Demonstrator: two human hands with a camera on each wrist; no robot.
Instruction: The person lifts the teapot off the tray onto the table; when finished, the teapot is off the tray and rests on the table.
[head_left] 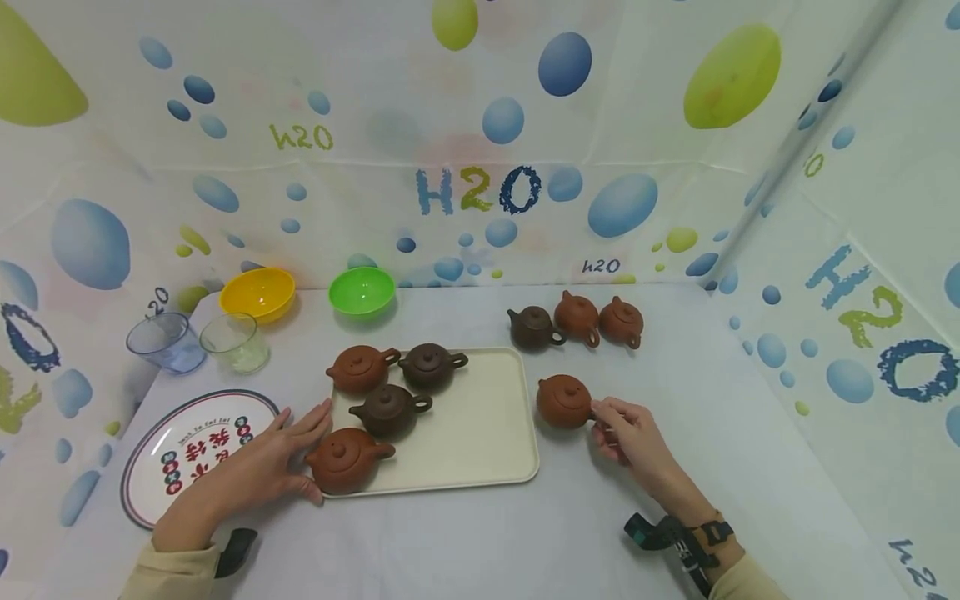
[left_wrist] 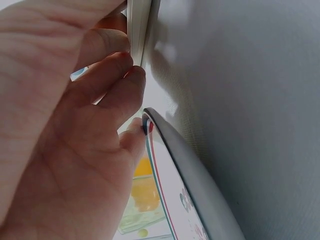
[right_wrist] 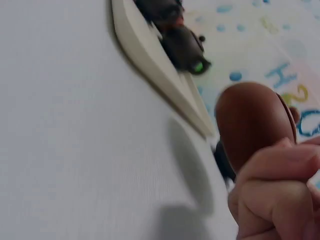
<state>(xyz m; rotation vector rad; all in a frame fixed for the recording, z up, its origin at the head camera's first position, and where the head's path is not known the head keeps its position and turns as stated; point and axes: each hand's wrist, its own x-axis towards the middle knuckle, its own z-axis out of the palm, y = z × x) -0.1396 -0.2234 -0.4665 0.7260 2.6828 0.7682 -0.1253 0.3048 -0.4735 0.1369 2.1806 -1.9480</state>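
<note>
By its handle, my right hand [head_left: 630, 437] pinches a reddish-brown teapot [head_left: 564, 402], just right of the cream tray [head_left: 480, 450]. In the right wrist view this teapot [right_wrist: 252, 122] hangs over the white cloth, its shadow apart from it. My left hand [head_left: 281, 462] lies along the tray's left end with fingers extended, fingertips at the tray's side [left_wrist: 137, 35] in the left wrist view. On the tray's left half stand two reddish-brown teapots, one at the back [head_left: 362, 368] and one at the front [head_left: 347, 461], and two dark brown teapots [head_left: 431, 367], handles pointing right.
Behind on the right stand a dark teapot [head_left: 534, 327] and two reddish-brown teapots [head_left: 577, 317]. An oval plate [head_left: 146, 467] with red writing lies partly under my left forearm. Farther back are two glass cups [head_left: 236, 343], a yellow bowl [head_left: 258, 293] and a green bowl [head_left: 362, 292].
</note>
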